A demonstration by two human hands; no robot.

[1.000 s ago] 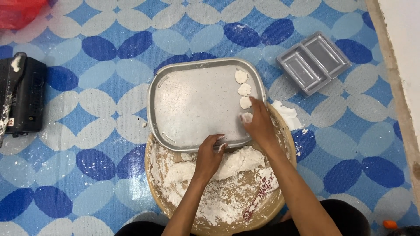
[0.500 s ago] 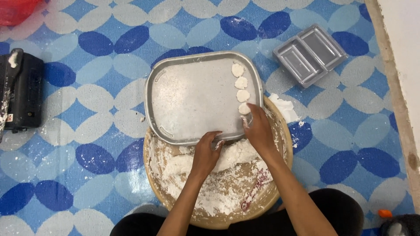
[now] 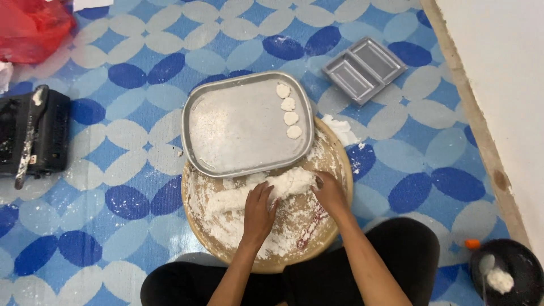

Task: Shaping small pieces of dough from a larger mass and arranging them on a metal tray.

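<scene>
the long white floury dough roll is laid slantwise across the round wooden board near its far edge, gripped by the left hand mid-length and pinched by the right hand at its far-right end.

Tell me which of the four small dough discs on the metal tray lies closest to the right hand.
The bottom disc of the column, at the tray's near-right corner; the other three sit farther from the right hand.

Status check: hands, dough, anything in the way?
Left hand and right hand both on the dough log, on the floured board. Tray overlaps the board's far edge, four discs in it.
</scene>
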